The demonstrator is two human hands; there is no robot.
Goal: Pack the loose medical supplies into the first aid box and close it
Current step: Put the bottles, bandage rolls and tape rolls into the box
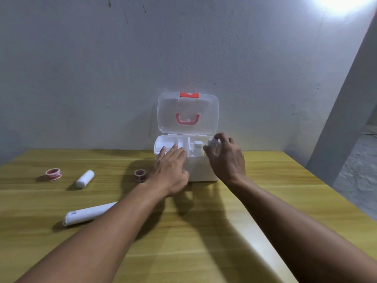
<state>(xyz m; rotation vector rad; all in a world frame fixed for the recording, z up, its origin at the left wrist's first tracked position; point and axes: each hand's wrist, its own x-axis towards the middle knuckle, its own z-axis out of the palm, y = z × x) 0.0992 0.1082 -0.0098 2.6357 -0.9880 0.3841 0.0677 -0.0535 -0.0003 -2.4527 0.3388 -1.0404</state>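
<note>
On our yellow desk (265, 180) the box (201, 170) stands open; right hand (226, 158) pinches a small bottle (212, 143), left hand (171, 170) flat, empty; four supplies remain

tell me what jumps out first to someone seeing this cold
The open first aid box against the wall, its clear lid standing up, with both hands at it: the right hand holds a small white bottle over it, the left hand rests on its front. Rolls lie loose on the table to the left.

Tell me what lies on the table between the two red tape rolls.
In the head view, a short white bandage roll lies between the left tape roll and the right tape roll, on the wooden table.
</note>
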